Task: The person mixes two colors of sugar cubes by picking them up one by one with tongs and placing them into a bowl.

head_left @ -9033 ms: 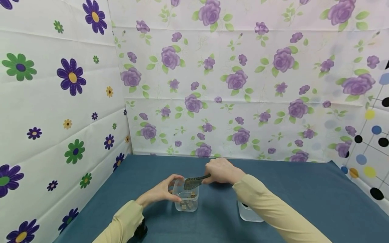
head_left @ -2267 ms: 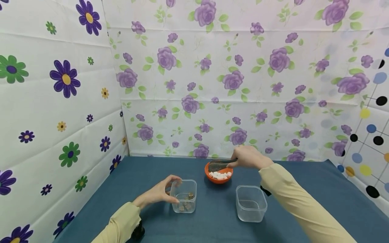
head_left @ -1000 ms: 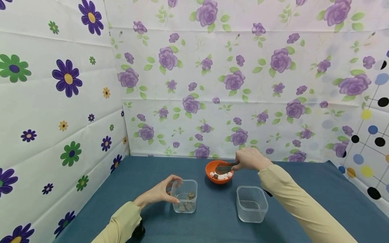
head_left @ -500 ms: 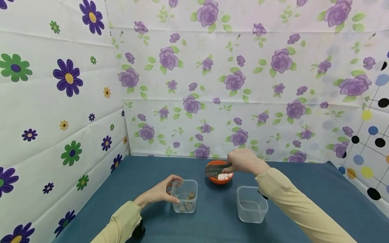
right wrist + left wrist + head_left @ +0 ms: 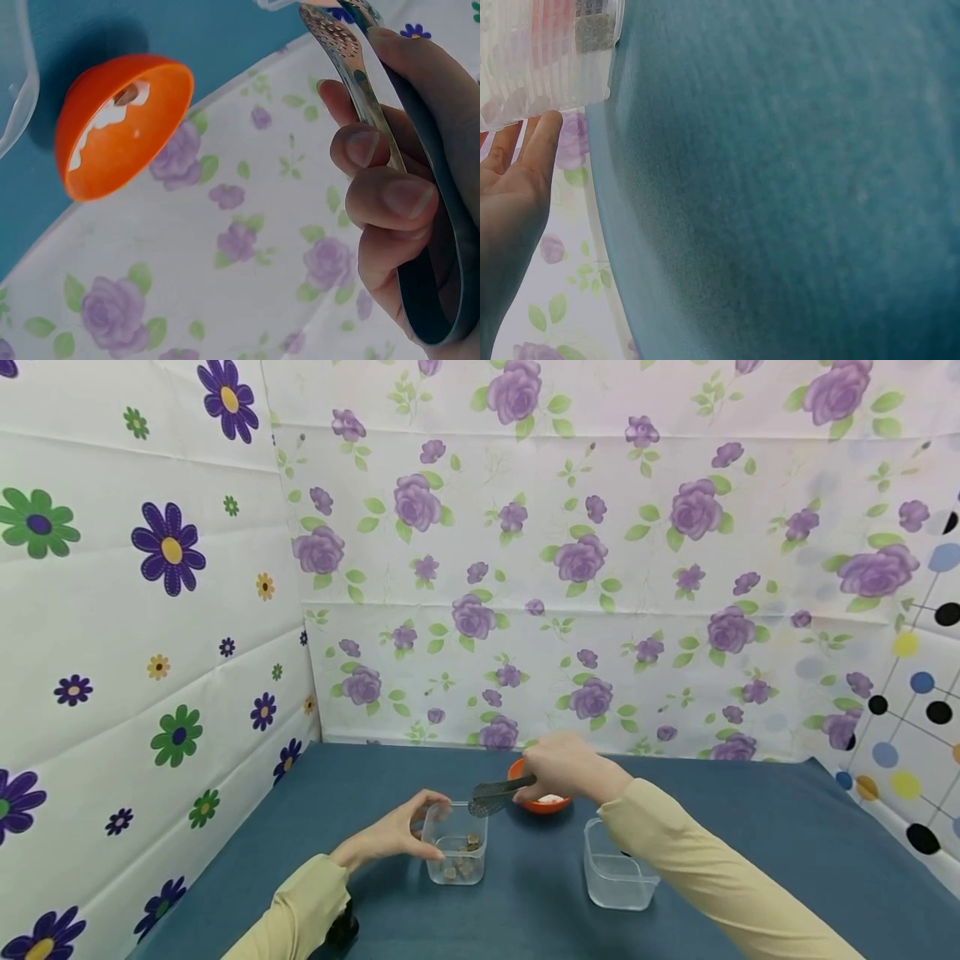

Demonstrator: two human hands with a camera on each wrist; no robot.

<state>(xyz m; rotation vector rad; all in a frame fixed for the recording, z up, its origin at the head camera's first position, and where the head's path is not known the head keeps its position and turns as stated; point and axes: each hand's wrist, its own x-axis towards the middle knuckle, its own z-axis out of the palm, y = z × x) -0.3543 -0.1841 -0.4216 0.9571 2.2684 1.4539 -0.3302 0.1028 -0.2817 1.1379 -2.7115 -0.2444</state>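
Observation:
My left hand steadies a clear plastic container, thumb at the near side and fingers at the far side. Several small brown cubes lie in it; one brown cube shows through its wall in the left wrist view. My right hand grips metal tongs with perforated heads, which hover over the container's far right rim. Whether the heads hold anything cannot be told. Behind that hand sits an orange bowl of white cubes, with a brown cube among them.
A second clear container stands to the right, partly behind my right sleeve. Blue-green cloth covers the table. Flower-printed sheets rise at the back and left, and a dotted one at the right.
The right hand has carried the tongs from over the orange bowl leftward to the left container's rim. My left hand and its container stay put.

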